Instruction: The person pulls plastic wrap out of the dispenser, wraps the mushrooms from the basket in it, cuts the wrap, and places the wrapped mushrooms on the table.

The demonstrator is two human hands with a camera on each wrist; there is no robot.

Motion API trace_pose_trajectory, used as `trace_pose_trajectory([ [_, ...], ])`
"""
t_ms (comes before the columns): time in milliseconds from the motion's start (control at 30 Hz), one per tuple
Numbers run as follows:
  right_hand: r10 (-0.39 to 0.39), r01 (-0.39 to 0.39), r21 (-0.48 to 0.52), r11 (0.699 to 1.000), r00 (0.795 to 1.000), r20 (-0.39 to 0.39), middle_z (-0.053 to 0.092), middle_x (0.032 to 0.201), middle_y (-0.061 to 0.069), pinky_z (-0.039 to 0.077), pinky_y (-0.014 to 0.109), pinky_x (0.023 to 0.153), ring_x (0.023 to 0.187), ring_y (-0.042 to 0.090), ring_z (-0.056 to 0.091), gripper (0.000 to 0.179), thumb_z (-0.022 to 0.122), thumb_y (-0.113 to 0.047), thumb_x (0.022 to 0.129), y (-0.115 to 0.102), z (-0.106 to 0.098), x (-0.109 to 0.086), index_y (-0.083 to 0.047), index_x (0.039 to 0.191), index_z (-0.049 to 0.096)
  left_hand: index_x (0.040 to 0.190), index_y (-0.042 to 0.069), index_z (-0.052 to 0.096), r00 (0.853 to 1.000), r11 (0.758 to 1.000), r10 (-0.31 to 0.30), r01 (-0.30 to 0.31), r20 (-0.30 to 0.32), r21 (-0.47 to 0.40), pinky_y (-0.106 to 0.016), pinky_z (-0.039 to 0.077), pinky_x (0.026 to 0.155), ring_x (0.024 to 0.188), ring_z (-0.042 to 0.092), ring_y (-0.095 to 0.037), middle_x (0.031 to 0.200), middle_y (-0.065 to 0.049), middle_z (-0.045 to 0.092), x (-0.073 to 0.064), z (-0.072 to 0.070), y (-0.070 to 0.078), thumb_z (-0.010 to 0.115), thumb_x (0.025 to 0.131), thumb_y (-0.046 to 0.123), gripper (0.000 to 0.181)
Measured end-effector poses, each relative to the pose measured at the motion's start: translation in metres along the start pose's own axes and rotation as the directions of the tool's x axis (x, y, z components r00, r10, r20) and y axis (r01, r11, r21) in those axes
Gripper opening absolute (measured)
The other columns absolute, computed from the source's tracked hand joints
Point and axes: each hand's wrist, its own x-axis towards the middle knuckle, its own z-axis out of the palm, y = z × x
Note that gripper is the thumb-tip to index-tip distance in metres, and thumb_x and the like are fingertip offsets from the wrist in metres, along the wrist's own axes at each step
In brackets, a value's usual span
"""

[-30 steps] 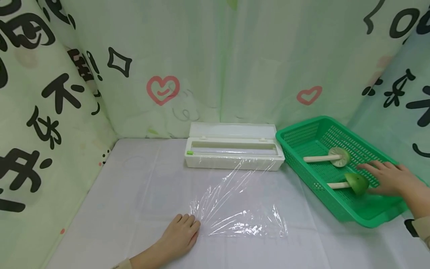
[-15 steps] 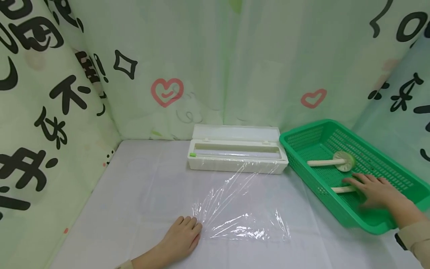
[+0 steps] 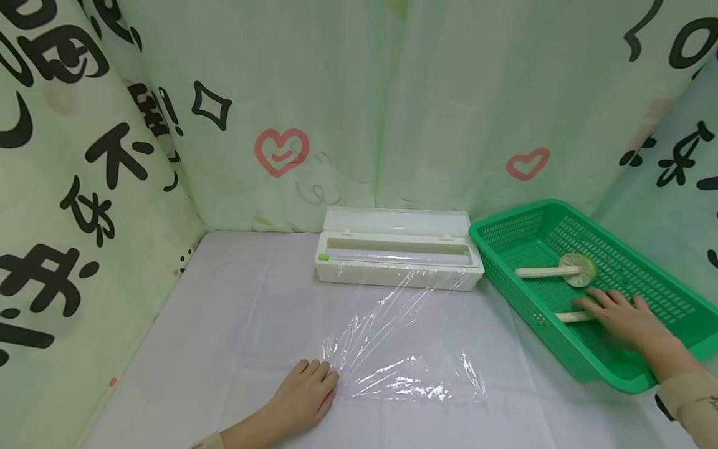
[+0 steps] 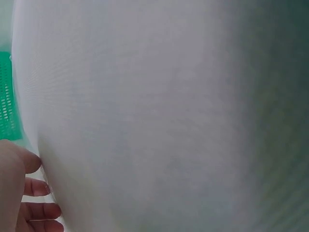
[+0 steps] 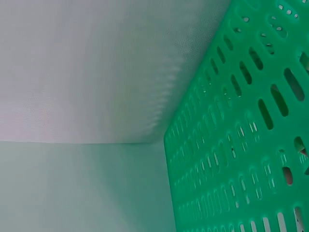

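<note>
In the head view my left hand (image 3: 305, 394) rests low on the white cloth. It holds the near left corner of a sheet of cling film (image 3: 415, 374), and creases run from its fingertips up to the white dispenser box (image 3: 398, 274). Curled fingers of that hand show at the left wrist view's lower left. My right hand (image 3: 628, 318) is inside the green basket (image 3: 499, 305), gripping a green-capped mushroom; its pale stem (image 3: 574, 317) sticks out left and the cap is mostly covered. Another mushroom (image 3: 578, 271) lies just behind. In the right wrist view, the basket's slotted wall (image 5: 241, 135) hides the hand.
The box's lid (image 3: 398, 220) stands raised at the back, with a green slider (image 3: 324, 257) at its left end. Printed curtains (image 3: 348, 112) enclose the table's back and sides. The basket touches or nearly meets the box's right end.
My right hand has moved left over the nearer mushroom's cap and taken hold of it. The left hand stays on the film. The head view has shifted slightly.
</note>
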Motion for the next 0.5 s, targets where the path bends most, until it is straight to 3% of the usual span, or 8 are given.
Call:
trace_pose_trajectory([
  [200,0.026,-0.023,0.073,0.997,0.999,-0.042,0.038,0.121,0.020,0.033,0.056,0.071,0.100,0.046,0.039,0.075,0.084,-0.013,0.058,0.000,-0.004,0.001,-0.011,0.120,0.041,0.082,0.015,0.052,1.000,1.000,0.007,-0.007,-0.002,0.008,-0.026,0.035,0.062,0.067,0.044,-0.012,0.073,0.004,0.047,0.000,0.000,0.000,0.061,0.082,0.026,0.014],
  [400,0.106,-0.090,0.188,0.978,0.991,-0.078,0.038,0.122,0.022,0.027,0.061,0.073,0.102,0.047,0.035,0.075,0.081,-0.012,0.063,-0.002,-0.013,0.001,-0.008,0.124,0.037,0.083,0.015,0.052,1.000,1.000,-0.002,0.002,0.017,0.011,-0.026,0.035,0.062,0.068,0.044,-0.013,0.074,0.004,0.047,0.000,-0.002,0.001,0.061,0.082,0.026,0.014],
  [500,0.162,-0.125,0.246,0.961,0.977,-0.135,0.036,0.122,0.023,0.022,0.063,0.075,0.102,0.048,0.031,0.076,0.080,-0.009,0.063,-0.006,-0.023,0.001,-0.008,0.125,0.036,0.084,0.015,0.052,1.000,1.000,-0.006,0.005,0.021,0.011,-0.026,0.035,0.063,0.069,0.045,-0.013,0.076,0.004,0.049,0.000,-0.001,0.001,0.060,0.083,0.027,0.014],
])
